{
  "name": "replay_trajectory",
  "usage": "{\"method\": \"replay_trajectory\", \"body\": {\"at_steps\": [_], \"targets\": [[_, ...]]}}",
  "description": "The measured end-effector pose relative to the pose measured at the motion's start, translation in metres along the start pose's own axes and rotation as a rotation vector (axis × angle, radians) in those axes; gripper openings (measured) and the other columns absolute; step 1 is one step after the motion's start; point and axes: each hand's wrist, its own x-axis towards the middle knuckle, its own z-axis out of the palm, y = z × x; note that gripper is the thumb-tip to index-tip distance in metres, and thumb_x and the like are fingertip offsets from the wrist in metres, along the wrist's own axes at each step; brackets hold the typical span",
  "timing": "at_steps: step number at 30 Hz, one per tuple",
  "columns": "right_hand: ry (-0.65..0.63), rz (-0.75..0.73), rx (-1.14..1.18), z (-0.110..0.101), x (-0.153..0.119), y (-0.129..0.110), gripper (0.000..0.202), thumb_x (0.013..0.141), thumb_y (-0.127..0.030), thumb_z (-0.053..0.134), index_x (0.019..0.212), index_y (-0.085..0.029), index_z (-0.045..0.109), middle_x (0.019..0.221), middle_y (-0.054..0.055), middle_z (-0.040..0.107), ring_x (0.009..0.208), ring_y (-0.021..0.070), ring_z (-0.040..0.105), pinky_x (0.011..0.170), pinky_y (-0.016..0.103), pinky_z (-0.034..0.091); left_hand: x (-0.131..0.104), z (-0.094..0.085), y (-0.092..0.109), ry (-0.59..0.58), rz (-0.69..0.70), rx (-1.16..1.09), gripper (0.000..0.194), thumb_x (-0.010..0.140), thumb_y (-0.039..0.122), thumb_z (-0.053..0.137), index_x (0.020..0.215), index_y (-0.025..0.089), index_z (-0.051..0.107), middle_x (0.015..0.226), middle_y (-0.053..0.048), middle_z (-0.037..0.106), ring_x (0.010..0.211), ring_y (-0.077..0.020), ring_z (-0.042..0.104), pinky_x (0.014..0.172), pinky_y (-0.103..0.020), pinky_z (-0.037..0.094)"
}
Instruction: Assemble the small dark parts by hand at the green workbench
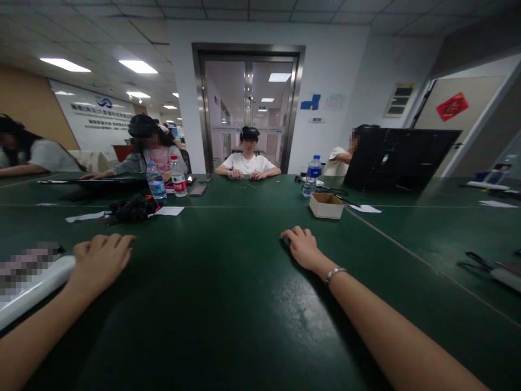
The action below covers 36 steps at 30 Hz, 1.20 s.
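Note:
My left hand (101,263) is over the dark green tabletop (203,288), palm down, with its fingers stretched forward and nothing in them. Close beside that wrist lies a long white rounded object (35,293); its kind is unclear. My right hand (302,248) rests at the middle right, fingers slightly bent and apart, holding nothing. A bracelet (336,274) circles the right wrist. Beyond the right hand, and not touching it, stands a small open cardboard box (326,209).
Water bottles (156,182) stand at the left, another bottle (312,176) behind the box. A black tangled bundle (134,209) lies near papers (169,210). A large black panel (401,160) stands at right. Across the table sits a person (249,163); several others sit along it.

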Motion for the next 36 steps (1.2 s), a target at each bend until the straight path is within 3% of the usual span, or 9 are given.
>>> {"method": "replay_trajectory", "body": {"at_steps": [4,7,10,13,22,26,29,33,36], "targets": [[-0.022,-0.061,0.107,0.010,0.017,-0.046,0.043,0.083,-0.015,0.038,0.119,-0.031,0.055,0.111,0.009,0.052,0.095,0.0252,0.042,0.080,0.037,0.034,0.010,-0.016,0.094,0.129,0.264,-0.116,0.037,0.088,0.028,0.035,0.118,0.023,0.056,0.115,-0.014,0.058,0.108,-0.0314,0.046,0.092,-0.048,0.031],[-0.011,-0.011,0.229,0.016,0.026,-0.063,0.043,0.086,-0.021,0.036,0.125,-0.034,0.050,0.115,0.007,0.053,0.099,0.0256,0.044,0.084,0.039,0.035,0.018,-0.024,0.182,0.049,0.493,-0.428,0.033,0.085,0.027,0.043,0.116,0.026,0.056,0.112,-0.009,0.058,0.104,-0.0260,0.050,0.091,-0.041,0.037],[-0.007,0.073,0.395,0.021,0.033,-0.063,0.043,0.086,-0.023,0.034,0.123,-0.034,0.051,0.116,0.004,0.054,0.102,0.0245,0.046,0.089,0.041,0.036,0.017,-0.029,0.257,-0.017,0.503,-0.756,0.046,0.079,0.036,0.054,0.123,0.027,0.047,0.119,-0.009,0.053,0.107,-0.0257,0.049,0.092,-0.040,0.039],[0.035,0.129,0.599,0.026,0.038,-0.056,0.042,0.085,-0.020,0.032,0.120,-0.030,0.052,0.114,0.003,0.057,0.106,0.0220,0.048,0.094,0.040,0.036,0.014,-0.032,0.302,-0.061,0.457,-0.895,0.056,0.069,0.035,0.066,0.121,0.025,0.048,0.119,-0.012,0.055,0.107,-0.0315,0.049,0.091,-0.044,0.039],[0.093,0.114,0.978,0.038,0.044,-0.037,0.055,0.065,-0.007,0.055,0.118,-0.024,0.054,0.120,0.006,0.047,0.094,0.0140,0.056,0.086,0.032,0.049,0.026,-0.023,0.304,-0.041,0.406,-1.115,0.027,0.075,0.019,0.059,0.101,0.022,0.055,0.097,-0.007,0.060,0.090,-0.0219,0.058,0.086,-0.038,0.045],[0.057,0.161,1.056,0.035,0.044,-0.033,0.034,0.058,-0.013,0.072,0.091,-0.018,0.066,0.128,0.009,0.041,0.084,0.0129,0.059,0.084,0.032,0.051,0.030,-0.015,0.293,-0.059,0.307,-1.234,0.031,0.069,0.021,0.068,0.098,0.021,0.058,0.105,-0.008,0.055,0.087,-0.0180,0.060,0.079,-0.033,0.051],[0.067,0.111,0.996,0.029,0.040,-0.038,0.020,0.062,-0.021,0.074,0.081,-0.018,0.067,0.112,0.007,0.055,0.084,0.0150,0.059,0.086,0.034,0.049,0.034,-0.012,0.285,-0.084,0.295,-1.275,0.021,0.070,0.017,0.066,0.090,0.020,0.062,0.098,-0.007,0.060,0.085,-0.0177,0.061,0.079,-0.031,0.052],[0.097,-0.063,0.841,0.019,0.032,-0.048,0.020,0.078,-0.025,0.060,0.097,-0.022,0.066,0.093,0.002,0.065,0.086,0.0152,0.059,0.085,0.033,0.046,0.041,-0.007,0.280,-0.124,0.185,-1.378,0.013,0.078,0.016,0.057,0.088,0.020,0.064,0.090,-0.006,0.067,0.082,-0.0165,0.064,0.077,-0.031,0.052],[0.111,-0.080,0.702,0.016,0.030,-0.051,0.023,0.075,-0.020,0.063,0.098,-0.020,0.065,0.091,0.003,0.064,0.083,0.0149,0.057,0.079,0.031,0.045,0.046,-0.005,0.281,-0.214,0.080,-1.534,0.016,0.083,0.019,0.051,0.093,0.018,0.063,0.091,-0.007,0.068,0.075,-0.0147,0.066,0.066,-0.026,0.051]]}}
